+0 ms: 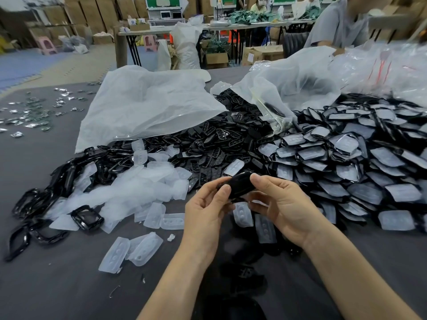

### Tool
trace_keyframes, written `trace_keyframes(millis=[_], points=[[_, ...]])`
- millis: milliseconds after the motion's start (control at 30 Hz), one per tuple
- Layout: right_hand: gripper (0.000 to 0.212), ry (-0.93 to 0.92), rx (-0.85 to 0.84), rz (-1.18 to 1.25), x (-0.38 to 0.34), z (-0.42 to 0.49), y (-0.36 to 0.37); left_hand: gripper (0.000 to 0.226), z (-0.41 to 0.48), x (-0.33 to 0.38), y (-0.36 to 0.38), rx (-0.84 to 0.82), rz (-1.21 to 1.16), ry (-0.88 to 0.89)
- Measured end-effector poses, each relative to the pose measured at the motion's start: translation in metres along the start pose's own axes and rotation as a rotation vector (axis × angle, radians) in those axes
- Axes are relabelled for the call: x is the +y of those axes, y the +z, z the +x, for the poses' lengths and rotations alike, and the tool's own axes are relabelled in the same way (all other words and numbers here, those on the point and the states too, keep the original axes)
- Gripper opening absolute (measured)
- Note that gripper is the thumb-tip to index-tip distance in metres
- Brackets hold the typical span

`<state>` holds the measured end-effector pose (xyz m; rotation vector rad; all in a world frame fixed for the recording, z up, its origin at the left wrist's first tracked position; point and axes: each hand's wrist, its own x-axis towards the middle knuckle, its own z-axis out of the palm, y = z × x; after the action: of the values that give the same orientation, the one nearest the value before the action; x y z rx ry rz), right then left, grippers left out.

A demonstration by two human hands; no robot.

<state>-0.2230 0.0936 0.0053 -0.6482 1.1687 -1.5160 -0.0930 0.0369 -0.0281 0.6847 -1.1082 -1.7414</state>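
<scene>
Black glossy plastic shell [239,184] sits gripped between the curled fingers of the left hand [205,211] and right hand [280,204], above translucent pads [242,214] scattered on the grey counter [69,285].

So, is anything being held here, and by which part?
Yes, a black shell, held between both hands above the table. The left hand pinches its left end and the right hand grips its right end.
</scene>
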Motion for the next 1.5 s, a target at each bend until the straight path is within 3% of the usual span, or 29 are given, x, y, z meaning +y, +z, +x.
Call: trace_keyframes(millis=[133,233,333,400,467,533,600,767,867,933,1000,1133,1300,1500], points=[[0.02,0.013,-0.077,0.16,-0.002,-0.001,0.001,0.009,-0.001,0.003,0.003,-0.066,-0.134,-0.102],[0.013,0.037,-0.043,0.254,-0.005,-0.002,0.004,0.008,-0.003,0.004,0.005,-0.111,-0.288,-0.206],[0.004,0.033,0.043,0.385,-0.004,0.0,0.006,0.014,-0.002,0.004,0.003,-0.106,-0.341,-0.221],[0.003,0.022,0.029,0.385,-0.004,-0.001,0.006,0.03,-0.001,0.006,0.001,-0.092,-0.346,-0.23],[0.008,0.0,-0.034,0.29,-0.005,-0.002,0.001,0.04,-0.001,0.007,0.001,-0.083,-0.309,-0.266],[0.017,-0.054,-0.071,0.117,-0.007,-0.003,-0.003,0.032,-0.001,0.006,0.002,-0.118,-0.198,-0.277],[0.023,-0.136,-0.028,-0.092,-0.004,-0.002,-0.005,0.018,-0.003,0.003,0.006,-0.163,-0.099,-0.241],[0.023,-0.462,0.104,-0.561,0.005,0.002,-0.002,0.017,-0.001,-0.007,0.0,-0.167,0.119,-0.058],[0.023,-0.576,0.198,-0.512,0.006,0.001,0.005,0.033,0.002,-0.006,-0.001,-0.075,0.205,0.015],[0.027,-0.575,0.257,-0.557,0.007,0.0,0.01,0.035,0.004,-0.002,-0.003,0.084,0.114,0.018],[0.034,-0.557,0.222,-0.868,0.012,0.001,0.023,0.032,0.006,0.001,-0.008,0.309,0.122,0.109],[0.029,-0.457,-0.076,-1.274,0.039,0.016,0.069,0.031,0.008,0.005,-0.022,0.644,0.343,0.406],[0.016,-0.304,-0.255,-1.386,0.049,0.033,0.097,0.034,0.009,0.014,-0.031,0.725,0.368,0.443],[0.019,-0.316,-0.227,-1.352,0.052,0.024,0.082,0.034,0.009,0.009,-0.026,0.662,0.361,0.44]])
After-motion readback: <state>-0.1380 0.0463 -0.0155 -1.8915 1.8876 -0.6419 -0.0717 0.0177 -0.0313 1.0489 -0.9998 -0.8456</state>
